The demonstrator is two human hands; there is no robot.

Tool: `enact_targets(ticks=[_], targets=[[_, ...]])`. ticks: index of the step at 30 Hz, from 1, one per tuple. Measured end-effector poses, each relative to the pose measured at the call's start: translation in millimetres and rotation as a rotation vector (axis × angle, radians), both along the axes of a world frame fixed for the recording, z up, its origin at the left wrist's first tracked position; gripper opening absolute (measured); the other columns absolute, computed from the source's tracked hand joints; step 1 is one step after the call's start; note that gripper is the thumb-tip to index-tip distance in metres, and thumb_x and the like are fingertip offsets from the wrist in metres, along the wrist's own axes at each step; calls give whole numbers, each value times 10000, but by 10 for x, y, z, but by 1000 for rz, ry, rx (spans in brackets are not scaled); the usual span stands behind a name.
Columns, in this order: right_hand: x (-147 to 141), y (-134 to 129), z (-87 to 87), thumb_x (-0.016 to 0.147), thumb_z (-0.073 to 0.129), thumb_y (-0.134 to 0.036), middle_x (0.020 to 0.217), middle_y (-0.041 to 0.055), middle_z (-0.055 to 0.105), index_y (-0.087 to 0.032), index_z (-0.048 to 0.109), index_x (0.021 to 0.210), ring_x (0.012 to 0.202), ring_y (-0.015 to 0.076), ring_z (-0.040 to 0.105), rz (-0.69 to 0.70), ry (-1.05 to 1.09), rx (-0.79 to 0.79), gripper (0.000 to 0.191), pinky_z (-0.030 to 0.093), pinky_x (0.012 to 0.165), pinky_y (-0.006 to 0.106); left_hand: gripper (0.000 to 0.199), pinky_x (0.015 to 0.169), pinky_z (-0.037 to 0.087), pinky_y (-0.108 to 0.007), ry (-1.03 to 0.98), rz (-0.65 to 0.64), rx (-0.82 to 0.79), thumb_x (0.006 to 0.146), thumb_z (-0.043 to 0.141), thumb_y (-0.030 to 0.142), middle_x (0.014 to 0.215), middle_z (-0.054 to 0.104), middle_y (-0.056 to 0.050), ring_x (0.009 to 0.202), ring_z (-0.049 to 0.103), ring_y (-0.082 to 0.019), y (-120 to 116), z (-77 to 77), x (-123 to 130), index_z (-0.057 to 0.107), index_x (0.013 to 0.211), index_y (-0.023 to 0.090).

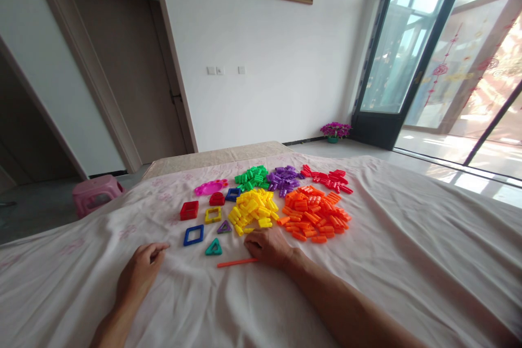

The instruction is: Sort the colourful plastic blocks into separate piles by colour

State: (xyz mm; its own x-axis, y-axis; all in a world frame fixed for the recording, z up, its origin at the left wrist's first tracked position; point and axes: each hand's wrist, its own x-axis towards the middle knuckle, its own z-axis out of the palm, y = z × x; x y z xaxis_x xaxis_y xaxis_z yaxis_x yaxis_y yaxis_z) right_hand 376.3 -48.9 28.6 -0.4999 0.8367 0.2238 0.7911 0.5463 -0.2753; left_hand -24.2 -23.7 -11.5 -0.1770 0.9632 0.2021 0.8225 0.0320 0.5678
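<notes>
An orange stick [236,263] is laid on the pale cloth [183,304], its three-o'clock end met by the outline of the right hand [269,247]; whether it is touched there cannot be told. The right hand's fingers are curled at the near edge of the yellow pieces [255,209], but whether one is pinched is hidden. For this reach, a single piece is best gripped lightly by thumb and forefinger, with the wrist lifted so that the stick is not rolled and the pile is not spread. By the left hand [141,266], at nine o'clock from the stick, nothing is seen to be held; its fingers are loosely bent, and it could be used for steadying. At ten o'clock a teal triangle [213,253] and a blue square frame [186,235] are found, orange pieces [314,215] are heaped at two, and farther out green pieces [252,178] are gathered at twelve, purple pieces [284,180] at one.
</notes>
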Motion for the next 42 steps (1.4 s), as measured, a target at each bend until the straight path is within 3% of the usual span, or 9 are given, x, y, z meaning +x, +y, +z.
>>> enact_targets(ticks=[7,28,36,39,42], targets=[[-7,-18,56,954,542,-229,881,19,763,-218,729,869,713,124,594,-2,-17,-13,206,284,614,273,354,866,547,-314,20,7,26,863,500,384,1111,738,-84,950,726,-223,-16,31,24,777,1013,222],[-4,11,3,920,569,-205,811,11,746,-209,719,811,653,117,546,8,21,30,186,264,593,281,357,880,550,-322,1,7,48,856,503,366,1109,739,-89,945,726,-221,-18,41,36,784,1016,217],[-5,4,-37,905,566,-171,819,18,759,-222,731,829,705,134,629,43,186,109,189,378,635,249,345,871,551,-318,-11,0,57,851,512,345,1117,735,-85,946,725,-220,13,-25,-1,788,1015,218],[21,23,-38,979,530,-232,879,44,770,-227,750,925,781,159,676,-27,366,213,226,456,705,252,344,870,549,-310,-9,1,46,853,512,346,1138,733,-80,961,725,-217,-8,7,10,786,1021,223],[112,143,-16,1037,477,-321,1005,83,753,-224,741,1105,934,208,680,-188,471,330,289,511,836,309,349,880,551,-313,-24,-8,50,854,508,342,1138,735,-85,964,727,-218,-25,36,34,781,1031,215]])
